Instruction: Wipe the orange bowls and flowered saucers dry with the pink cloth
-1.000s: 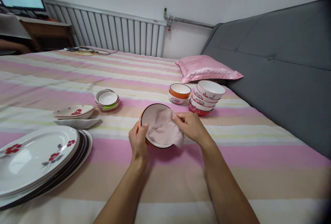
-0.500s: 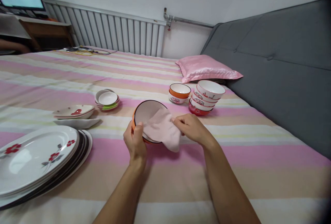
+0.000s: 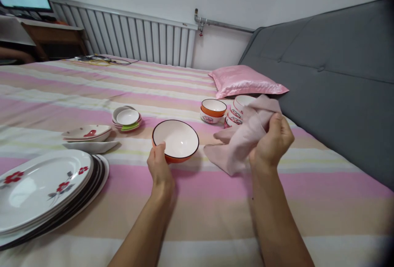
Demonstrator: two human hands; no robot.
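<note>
My left hand [image 3: 160,166] grips the left rim of an orange bowl [image 3: 176,139] with a white inside and a dark edge, its thumb over the rim. A crumpled pale pink cloth [image 3: 243,139] hangs from my right hand [image 3: 272,140], whose fingers are closed on it. The cloth is apart from the held bowl and hides part of a stack of white and red bowls [image 3: 234,114]. Just left of that stack, an orange bowl [image 3: 214,108] sits in a white patterned one.
Stacked plates [image 3: 40,180] with red flowers lie at the left, near boat-shaped dishes [image 3: 88,132] and small stacked dishes [image 3: 127,117]. A pink pillow [image 3: 246,80] lies by the grey headboard [image 3: 332,65]. Cables [image 3: 101,60] lie at the bed's far edge. A person's arm shows at far left.
My right hand has moved right and up, drawing the cloth out of the bowl. The bowl in my left hand now lies flatter, with its whole inside showing.
</note>
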